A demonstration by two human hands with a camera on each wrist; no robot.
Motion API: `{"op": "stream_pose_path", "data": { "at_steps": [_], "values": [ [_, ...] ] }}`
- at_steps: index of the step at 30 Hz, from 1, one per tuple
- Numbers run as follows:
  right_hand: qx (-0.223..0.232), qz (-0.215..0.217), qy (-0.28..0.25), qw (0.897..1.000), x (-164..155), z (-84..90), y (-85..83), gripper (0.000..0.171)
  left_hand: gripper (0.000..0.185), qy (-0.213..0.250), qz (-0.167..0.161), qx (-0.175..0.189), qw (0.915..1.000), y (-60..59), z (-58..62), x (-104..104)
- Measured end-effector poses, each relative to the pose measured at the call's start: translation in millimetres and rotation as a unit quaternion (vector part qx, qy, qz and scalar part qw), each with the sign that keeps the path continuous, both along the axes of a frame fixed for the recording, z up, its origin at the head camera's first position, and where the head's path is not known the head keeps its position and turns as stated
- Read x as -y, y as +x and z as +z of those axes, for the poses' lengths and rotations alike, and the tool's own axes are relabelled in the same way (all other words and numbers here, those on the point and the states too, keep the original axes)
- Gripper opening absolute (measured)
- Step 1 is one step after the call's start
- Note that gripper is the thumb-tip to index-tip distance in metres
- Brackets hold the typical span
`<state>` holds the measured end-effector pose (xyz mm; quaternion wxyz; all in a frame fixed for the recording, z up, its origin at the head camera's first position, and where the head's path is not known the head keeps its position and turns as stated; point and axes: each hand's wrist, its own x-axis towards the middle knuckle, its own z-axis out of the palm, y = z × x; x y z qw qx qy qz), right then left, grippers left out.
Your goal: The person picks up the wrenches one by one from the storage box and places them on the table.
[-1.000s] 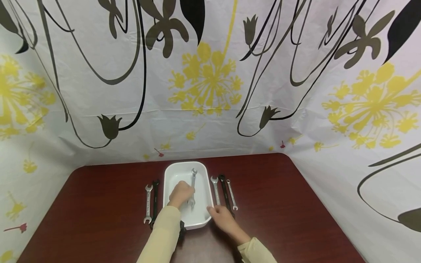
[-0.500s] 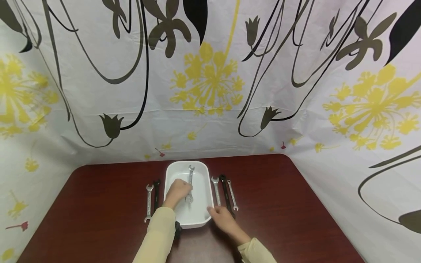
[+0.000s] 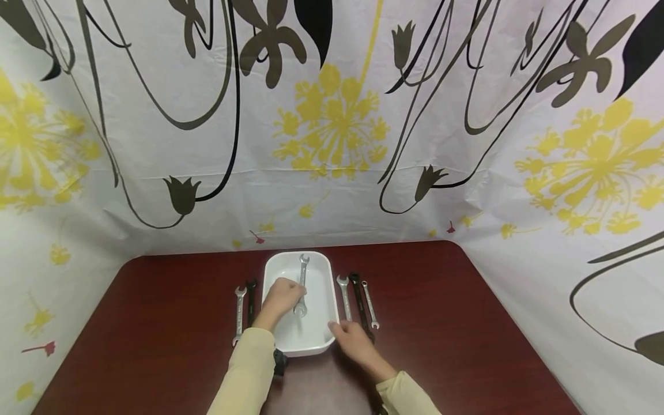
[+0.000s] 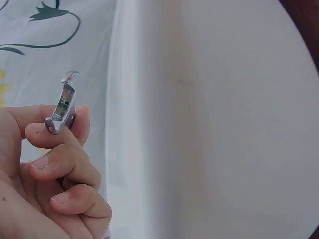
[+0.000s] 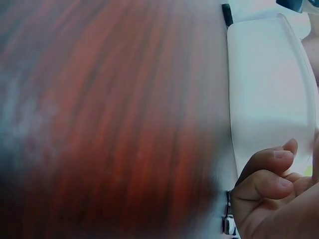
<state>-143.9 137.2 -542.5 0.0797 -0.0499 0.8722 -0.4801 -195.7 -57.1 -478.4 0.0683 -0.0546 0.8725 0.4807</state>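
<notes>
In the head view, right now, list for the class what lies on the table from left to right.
Silver wrench → black wrench → white tray, where the left hand holds a wrench → silver wrench → black wrench → small silver wrench.

l hand (image 3: 280, 294): fingers curled, pinching, arm stretched fwd. r hand (image 3: 354, 340): fingers loosely curled, low, palm down. both sleeves beige.

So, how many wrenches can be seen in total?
6: one held by the left hand over the tray, two left of it, three right.
</notes>
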Motion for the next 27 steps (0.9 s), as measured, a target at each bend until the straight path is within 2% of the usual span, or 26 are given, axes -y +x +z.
{"op": "stream_pose_path", "data": {
  "at_steps": [5, 14, 20, 27],
  "values": [
    [-0.002, 0.000, 0.007, 1.000, -0.3, 0.2, -1.6, 0.040, 0.025, -0.005, 0.008, -0.011, 0.9999, 2.7, 10.2, 7.0],
    [0.003, 0.002, 0.007, 1.000, -1.3, 0.8, -0.8, 0.040, 0.026, -0.004, 0.036, -0.019, 0.9992, 9.1, 15.6, 30.2],
    [0.006, 0.002, 0.002, 1.000, -0.9, 0.1, -0.3, 0.040, 0.028, 0.000, 0.056, -0.026, 0.9981, 14.4, 12.9, 47.4],
    [0.020, 0.002, -0.013, 1.000, -0.4, 0.2, -0.1, 0.041, 0.031, -0.009, 0.061, -0.026, 0.9978, 22.2, 9.0, 73.2]
  ]
}}
